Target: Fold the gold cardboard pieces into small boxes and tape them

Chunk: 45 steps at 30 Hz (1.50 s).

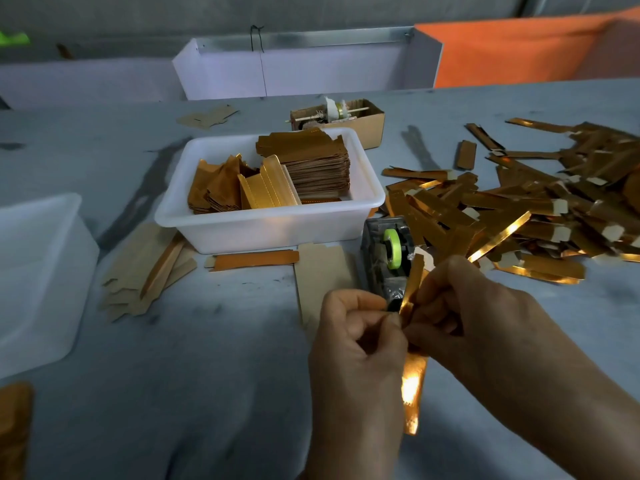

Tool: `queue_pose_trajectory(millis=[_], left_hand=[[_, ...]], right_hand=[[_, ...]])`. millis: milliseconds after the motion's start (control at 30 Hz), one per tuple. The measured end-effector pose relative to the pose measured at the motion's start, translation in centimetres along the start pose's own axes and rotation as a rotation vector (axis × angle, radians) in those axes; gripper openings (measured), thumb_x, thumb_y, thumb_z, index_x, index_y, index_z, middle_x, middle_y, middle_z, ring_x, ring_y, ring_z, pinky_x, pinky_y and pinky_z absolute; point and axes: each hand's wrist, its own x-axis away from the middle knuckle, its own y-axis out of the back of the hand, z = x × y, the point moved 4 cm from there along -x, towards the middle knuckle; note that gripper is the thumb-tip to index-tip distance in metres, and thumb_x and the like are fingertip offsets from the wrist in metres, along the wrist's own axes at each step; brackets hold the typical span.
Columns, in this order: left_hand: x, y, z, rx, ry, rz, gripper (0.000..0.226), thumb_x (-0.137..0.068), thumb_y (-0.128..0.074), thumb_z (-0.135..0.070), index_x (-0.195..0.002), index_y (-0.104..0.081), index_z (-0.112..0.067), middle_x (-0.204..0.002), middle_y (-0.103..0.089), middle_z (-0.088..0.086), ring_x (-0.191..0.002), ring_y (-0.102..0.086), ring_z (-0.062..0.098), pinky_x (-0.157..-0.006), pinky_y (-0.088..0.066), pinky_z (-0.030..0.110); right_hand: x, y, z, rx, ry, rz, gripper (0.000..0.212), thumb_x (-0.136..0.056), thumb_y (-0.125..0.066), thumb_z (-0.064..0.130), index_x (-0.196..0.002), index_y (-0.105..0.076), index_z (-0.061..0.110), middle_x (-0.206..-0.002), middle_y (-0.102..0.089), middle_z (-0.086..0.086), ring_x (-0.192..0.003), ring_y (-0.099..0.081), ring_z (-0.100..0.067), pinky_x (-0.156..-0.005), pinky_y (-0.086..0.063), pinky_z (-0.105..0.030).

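A long folded gold cardboard piece (pixel 412 382) stands almost upright between my hands, just in front of the tape dispenser (pixel 389 258) with its green roll. My left hand (pixel 356 344) pinches the piece at its middle with thumb and forefinger. My right hand (pixel 464 313) grips it from the right side, fingers curled round it. The part of the piece between my fingers is hidden. A white tub (pixel 367 199) behind the dispenser holds stacks of flat gold blanks (pixel 311 161).
A big heap of folded gold boxes (pixel 540 202) covers the table to the right. Brown flat blanks (pixel 145 271) lie left of the tub, and a second white tub (pixel 38 278) stands at the left edge. A small cardboard box (pixel 370 126) sits behind.
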Motion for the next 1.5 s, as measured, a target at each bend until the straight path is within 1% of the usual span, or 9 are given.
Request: queue_pose_trajectory(millis=[167, 367, 467, 600, 1000, 1233, 1333, 1433, 1500], left_hand=[[0.8, -0.2, -0.6, -0.145, -0.261, -0.144, 0.038, -0.080, -0.070, -0.010, -0.081, -0.048, -0.041, -0.067, -0.065, -0.016, -0.066, -0.064, 0.000, -0.060, -0.046, 0.007], [0.9, 1.3, -2.7, -0.108, -0.329, -0.171, 0.014, -0.077, -0.063, -0.033, -0.083, -0.051, -0.035, -0.070, -0.067, -0.012, -0.066, -0.065, 0.002, -0.057, -0.052, 0.020], [0.4, 1.5, -4.7, -0.099, -0.364, -0.113, 0.013, -0.078, -0.059, -0.041, -0.085, -0.050, -0.034, -0.074, -0.068, -0.012, -0.069, -0.067, 0.003, -0.057, -0.053, 0.016], [-0.4, 1.3, -4.3, -0.124, -0.246, -0.096, 0.013, -0.078, -0.061, -0.037, -0.083, -0.050, -0.034, -0.075, -0.069, -0.016, -0.069, -0.065, 0.001, -0.056, -0.052, 0.018], [0.2, 1.6, -2.3, -0.233, -0.161, -0.030, 0.015, -0.082, -0.065, -0.032, -0.084, -0.051, -0.036, -0.085, -0.064, -0.029, -0.085, -0.060, -0.010, -0.066, -0.047, 0.005], [-0.7, 2.2, 0.0, 0.280, 0.232, 0.257, 0.012, -0.064, -0.075, -0.035, -0.072, -0.071, -0.026, -0.075, -0.070, 0.005, -0.075, -0.068, 0.019, -0.070, -0.053, 0.028], [-0.6, 2.4, -0.3, 0.030, 0.076, 0.312, 0.017, -0.077, -0.070, -0.044, -0.077, -0.072, -0.027, -0.079, -0.069, -0.002, -0.078, -0.067, 0.008, -0.068, -0.050, 0.015], [0.2, 2.2, -1.8, -0.637, -0.424, 0.093, 0.019, -0.078, -0.050, -0.041, -0.063, -0.055, -0.031, -0.074, -0.054, -0.017, -0.060, -0.053, -0.005, -0.056, -0.038, 0.000], [0.4, 2.2, -2.1, -0.715, -0.403, 0.096, 0.017, -0.067, -0.042, -0.042, -0.057, -0.044, -0.028, -0.066, -0.045, -0.016, -0.052, -0.042, -0.005, -0.047, -0.029, 0.002]], right_hand=[[0.1, 0.4, 0.7, 0.173, 0.006, -0.039, 0.035, -0.083, -0.059, 0.044, -0.095, -0.028, 0.033, -0.088, -0.059, 0.010, -0.081, -0.061, -0.007, -0.068, -0.051, -0.018], [-0.3, 0.1, -2.4, 0.268, 0.000, -0.091, 0.032, -0.080, -0.058, 0.047, -0.086, -0.030, 0.033, -0.071, -0.049, 0.011, -0.064, -0.053, -0.004, -0.055, -0.045, -0.015], [0.2, 1.4, -5.2, 0.024, -0.018, -0.209, 0.031, -0.072, -0.055, 0.059, -0.079, -0.046, 0.031, -0.058, -0.058, 0.000, -0.052, -0.059, -0.009, -0.049, -0.047, -0.022], [1.0, 1.7, -5.5, -0.499, -0.055, -0.194, 0.072, -0.044, -0.052, 0.092, -0.093, -0.059, 0.039, -0.091, -0.070, 0.013, -0.080, -0.068, -0.007, -0.070, -0.055, -0.039], [0.4, -2.3, -2.2, -0.847, -0.136, 0.077, 0.026, -0.065, -0.059, 0.031, -0.087, -0.071, 0.025, -0.083, -0.073, 0.000, -0.076, -0.068, -0.010, -0.069, -0.050, -0.025], [0.8, -2.3, -2.4, -0.878, -0.075, 0.020, 0.026, -0.058, -0.062, 0.025, -0.081, -0.073, 0.033, -0.084, -0.073, -0.002, -0.080, -0.068, -0.009, -0.074, -0.048, -0.033], [0.9, -2.6, -2.3, -0.910, -0.096, 0.028, 0.026, -0.056, -0.063, 0.021, -0.078, -0.074, 0.030, -0.078, -0.071, -0.008, -0.073, -0.068, -0.012, -0.067, -0.047, -0.029], [1.0, -3.4, -2.1, -0.900, -0.118, 0.049, 0.023, -0.053, -0.065, 0.020, -0.073, -0.075, 0.023, -0.074, -0.070, -0.014, -0.070, -0.068, -0.017, -0.061, -0.052, -0.025], [1.1, -4.1, -1.9, -0.888, -0.112, 0.082, 0.023, -0.052, -0.065, 0.021, -0.071, -0.076, 0.027, -0.073, -0.070, -0.011, -0.069, -0.067, -0.013, -0.057, -0.052, -0.015]])
